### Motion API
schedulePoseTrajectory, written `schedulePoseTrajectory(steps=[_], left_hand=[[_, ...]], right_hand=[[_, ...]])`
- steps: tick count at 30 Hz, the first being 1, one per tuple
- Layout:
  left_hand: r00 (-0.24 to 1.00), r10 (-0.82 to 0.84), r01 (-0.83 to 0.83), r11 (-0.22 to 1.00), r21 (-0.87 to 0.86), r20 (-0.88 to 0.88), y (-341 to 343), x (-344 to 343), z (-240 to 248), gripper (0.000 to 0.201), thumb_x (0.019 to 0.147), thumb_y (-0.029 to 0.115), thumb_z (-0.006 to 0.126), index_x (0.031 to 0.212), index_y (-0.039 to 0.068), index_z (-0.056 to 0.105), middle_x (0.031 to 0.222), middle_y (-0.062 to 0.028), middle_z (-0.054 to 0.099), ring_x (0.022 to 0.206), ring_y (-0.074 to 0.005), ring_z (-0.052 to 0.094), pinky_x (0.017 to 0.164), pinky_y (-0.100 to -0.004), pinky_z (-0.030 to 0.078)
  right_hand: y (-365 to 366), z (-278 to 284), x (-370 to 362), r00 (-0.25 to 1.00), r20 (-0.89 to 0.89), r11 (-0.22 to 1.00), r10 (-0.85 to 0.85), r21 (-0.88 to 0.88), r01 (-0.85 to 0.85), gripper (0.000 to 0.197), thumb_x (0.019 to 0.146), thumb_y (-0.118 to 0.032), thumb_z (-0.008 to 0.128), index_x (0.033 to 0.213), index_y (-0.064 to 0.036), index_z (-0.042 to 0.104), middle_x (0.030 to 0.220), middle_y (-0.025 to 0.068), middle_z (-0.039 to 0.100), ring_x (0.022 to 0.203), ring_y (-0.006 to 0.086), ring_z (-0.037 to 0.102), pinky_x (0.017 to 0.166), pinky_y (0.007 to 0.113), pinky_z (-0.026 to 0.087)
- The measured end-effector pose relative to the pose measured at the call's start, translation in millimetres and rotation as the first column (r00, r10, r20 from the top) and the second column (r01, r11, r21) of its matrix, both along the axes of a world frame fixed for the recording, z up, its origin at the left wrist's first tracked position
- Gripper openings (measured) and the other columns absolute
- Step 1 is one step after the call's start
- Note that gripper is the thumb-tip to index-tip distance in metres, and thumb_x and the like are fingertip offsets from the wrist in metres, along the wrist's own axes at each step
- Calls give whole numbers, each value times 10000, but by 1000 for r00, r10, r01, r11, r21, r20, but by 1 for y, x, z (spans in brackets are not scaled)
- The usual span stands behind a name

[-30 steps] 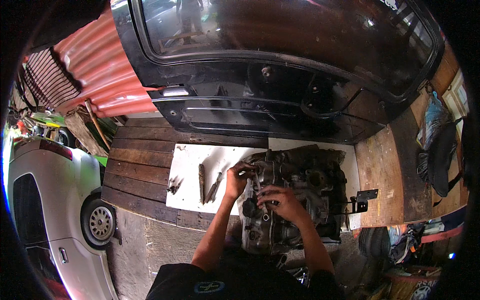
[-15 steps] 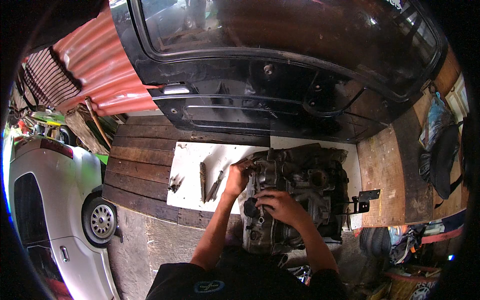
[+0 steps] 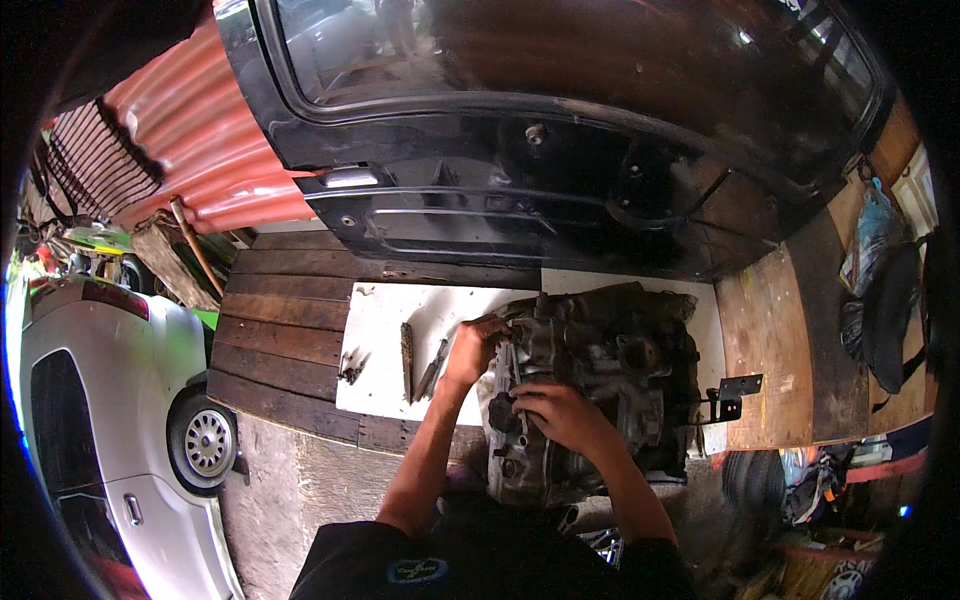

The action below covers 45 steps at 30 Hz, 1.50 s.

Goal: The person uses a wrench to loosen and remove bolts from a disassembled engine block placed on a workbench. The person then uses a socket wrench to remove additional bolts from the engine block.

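Observation:
A dirty engine (image 3: 640, 400) with dark and grey metal parts rests in front of me, partly over a white board (image 3: 380, 300). My left hand (image 3: 477, 350) is at its far left corner, fingers curled and pressed together; what they grip is hidden. Nearer to me, my right hand (image 3: 556, 412) bends its fingers over the engine's left side, beside a round black cap (image 3: 503, 411); whatever is between the fingertips cannot be made out. Left of the engine, a dark, worn long tool (image 3: 407, 362) and a slim hand tool (image 3: 431, 372) lie on the board.
Small dark metal pieces (image 3: 350, 367) lie at the board's left edge. Behind the wooden bench (image 3: 280, 330) stands a black vehicle door panel (image 3: 450, 190). A black bracket (image 3: 735, 398) juts out right of the engine. A silver car (image 3: 160, 420) is at left.
Both hands stay at nearly the same places on the engine. My left hand's fingers have shifted slightly; the view has tilted a little.

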<state>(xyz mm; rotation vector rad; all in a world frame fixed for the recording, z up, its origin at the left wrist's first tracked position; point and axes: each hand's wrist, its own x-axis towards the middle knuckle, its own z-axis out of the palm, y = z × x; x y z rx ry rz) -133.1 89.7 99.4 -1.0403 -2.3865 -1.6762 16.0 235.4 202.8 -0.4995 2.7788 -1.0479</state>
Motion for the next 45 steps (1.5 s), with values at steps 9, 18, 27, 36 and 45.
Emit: schedulePoseTrajectory(steps=[9, 18, 27, 36, 45], left_hand=[[965, -146, 120, 985, 127, 217, 3, -16, -4, 64, 750, -34, 674, 810, -24, 657, 754, -98, 666, 693, -140, 625, 565, -289, 501], [744, -457, 290, 878, 380, 487, 5, -34, -16, 155, 722, 71, 740, 783, 13, 611, 775, -16, 547, 781, -114, 532, 714, -272, 448], [788, -353, 188, 918, 349, 504, 5, -27, -30, 207, 756, 137, 759, 745, 24, 586, 726, 19, 544, 695, -84, 496, 593, -242, 431], [637, -422, 188, 897, 401, 645, 5, -34, -45, 221, 758, 201, 762, 826, 48, 618, 728, 24, 569, 632, -80, 483, 553, -234, 399], [681, -212, -118, 913, 391, 701, 12, 8, -26, 132, 819, 135, 710, 856, 38, 629, 752, -4, 594, 687, -91, 511, 626, -253, 406]], right_hand=[[1, -6, 1, 1000, -8, 994, -9, 105, 10, 204, 792, -27, 639, 987, -73, 679, 1189, 50, 611, 1070, 261, 595, 913, 363, 511], [-2, -4, -2, 1000, 13, 993, 26, 113, -27, 292, 808, 25, 557, 1071, -53, 655, 1224, 106, 591, 1094, 288, 592, 929, 377, 506], [-10, 1, -6, 1000, 12, 999, -27, -19, 27, 309, 778, 31, 596, 1072, -52, 643, 1126, 129, 616, 1039, 303, 606, 904, 388, 508], [6, 16, -51, 957, -223, 959, -187, -252, 129, 224, 792, 8, 666, 1006, -49, 633, 908, 84, 686, 804, 205, 680, 730, 304, 557], [21, -20, -184, 825, 196, 719, -530, -412, 560, 135, 867, -74, 651, 958, 16, 612, 748, 88, 670, 566, 119, 614, 476, 255, 485]])
